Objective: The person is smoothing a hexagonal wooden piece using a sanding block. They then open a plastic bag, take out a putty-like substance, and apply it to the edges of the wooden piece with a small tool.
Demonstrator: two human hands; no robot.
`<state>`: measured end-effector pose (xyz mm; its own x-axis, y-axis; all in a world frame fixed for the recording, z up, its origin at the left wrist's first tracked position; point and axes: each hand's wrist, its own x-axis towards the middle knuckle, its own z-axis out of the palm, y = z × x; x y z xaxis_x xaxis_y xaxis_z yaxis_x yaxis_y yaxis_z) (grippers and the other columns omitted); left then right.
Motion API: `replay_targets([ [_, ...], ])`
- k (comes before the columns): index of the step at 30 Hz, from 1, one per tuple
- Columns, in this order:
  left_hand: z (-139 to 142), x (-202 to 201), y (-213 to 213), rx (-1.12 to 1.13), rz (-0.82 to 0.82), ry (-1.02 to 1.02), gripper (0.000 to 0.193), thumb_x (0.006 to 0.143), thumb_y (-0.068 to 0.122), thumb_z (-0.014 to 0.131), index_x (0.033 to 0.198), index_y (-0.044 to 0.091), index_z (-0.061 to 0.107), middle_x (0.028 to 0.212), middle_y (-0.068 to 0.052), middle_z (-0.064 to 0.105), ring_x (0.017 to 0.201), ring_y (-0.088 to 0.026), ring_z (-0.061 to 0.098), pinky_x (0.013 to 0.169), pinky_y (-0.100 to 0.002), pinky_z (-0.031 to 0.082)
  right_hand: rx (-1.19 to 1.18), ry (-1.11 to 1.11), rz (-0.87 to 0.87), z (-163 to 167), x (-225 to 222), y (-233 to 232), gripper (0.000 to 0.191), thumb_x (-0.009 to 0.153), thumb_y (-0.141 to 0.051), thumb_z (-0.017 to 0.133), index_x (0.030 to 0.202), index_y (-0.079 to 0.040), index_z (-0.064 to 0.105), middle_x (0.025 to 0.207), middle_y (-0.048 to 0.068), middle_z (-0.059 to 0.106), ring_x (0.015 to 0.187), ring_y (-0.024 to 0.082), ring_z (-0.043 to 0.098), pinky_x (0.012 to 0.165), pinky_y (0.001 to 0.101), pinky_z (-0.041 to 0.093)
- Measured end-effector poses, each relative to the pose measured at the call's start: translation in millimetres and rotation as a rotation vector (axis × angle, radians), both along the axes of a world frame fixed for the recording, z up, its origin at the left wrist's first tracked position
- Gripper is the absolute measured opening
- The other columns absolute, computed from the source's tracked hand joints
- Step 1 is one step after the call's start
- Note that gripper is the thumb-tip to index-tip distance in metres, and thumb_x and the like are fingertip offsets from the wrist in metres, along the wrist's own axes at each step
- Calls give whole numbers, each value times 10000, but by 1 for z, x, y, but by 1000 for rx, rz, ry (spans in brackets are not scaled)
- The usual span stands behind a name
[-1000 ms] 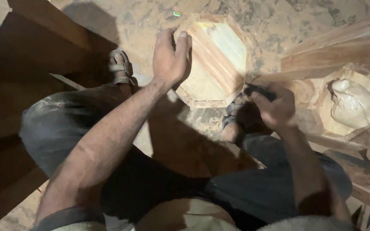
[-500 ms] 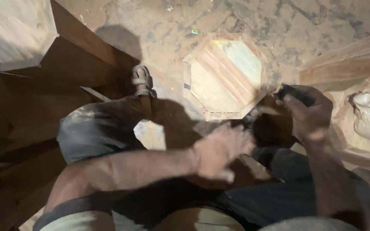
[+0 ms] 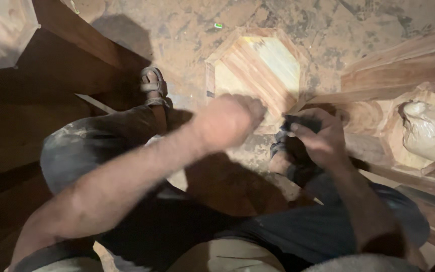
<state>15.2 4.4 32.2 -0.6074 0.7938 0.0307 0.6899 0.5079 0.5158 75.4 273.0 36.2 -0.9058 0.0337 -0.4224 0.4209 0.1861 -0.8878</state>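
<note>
We are crouched over a dusty floor, and our left hand has swung back up — half a second ago it hung low by the knees, and a second ago it lay flat on the octagonal wooden piece. Now it hovers, blurred, just over the near left edge of that octagon, loosely curled; we cannot tell whether it grips anything. Our right hand has stayed near its place and is closed round a small dark object, held at the fingertips just beside the octagon's lower right edge. The octagon itself lies flat on the floor between our sandalled foot and a pale wooden beam, and it has not shifted. Off to the right a whitish bundle sits inside another wooden frame. The hand's return suggests, in our judgement, that work on the octagon resumes — steadying first.
</note>
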Motion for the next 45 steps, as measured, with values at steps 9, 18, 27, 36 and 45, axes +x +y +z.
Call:
replay_targets([
  [9, 8, -36, -28, -324, 206, 189, 681, 738, 292, 849, 1303, 55, 551, 1491, -167, 453, 1304, -350, 473, 933, -535, 492, 834, 827, 422, -9, 20, -37, 270, 906, 15, 670, 1175, 18, 687, 1123, 204, 695, 1032, 356, 681, 922, 452, 557],
  [18, 9, -41, -29, -348, 215, -2, 531, 851, 261, 775, 1301, 51, 589, 1455, -117, 493, 1306, -323, 505, 966, -528, 499, 1032, 1049, 714, -30, 45, -57, 410, 890, -54, 683, 1279, 63, 630, 1351, 169, 548, 1187, 356, 555, 1075, 477, 451],
  [27, -5, -48, -21, -395, 204, 72, 601, 799, 192, 721, 1327, -6, 512, 1545, -218, 366, 1368, -420, 413, 972, -601, 469, 708, 572, 531, -13, 22, -30, 275, 980, -108, 600, 1215, -50, 731, 1135, 188, 725, 1039, 287, 700, 949, 447, 565],
  [36, -2, -42, -24, -360, 227, 50, 499, 874, 177, 683, 1317, -11, 549, 1486, -207, 401, 1348, -403, 433, 927, -545, 501, 827, 883, 729, -13, 21, -46, 306, 834, -168, 709, 1048, 51, 716, 1115, 204, 736, 1036, 352, 677, 917, 505, 522],
  [45, 2, -39, -24, -288, 284, 75, 499, 794, 168, 711, 1248, 3, 584, 1427, -184, 437, 1288, -376, 469, 886, -545, 509, 848, 852, 659, -13, 15, -56, 252, 878, -30, 701, 1123, 21, 739, 1123, 156, 732, 979, 308, 695, 913, 463, 526],
])
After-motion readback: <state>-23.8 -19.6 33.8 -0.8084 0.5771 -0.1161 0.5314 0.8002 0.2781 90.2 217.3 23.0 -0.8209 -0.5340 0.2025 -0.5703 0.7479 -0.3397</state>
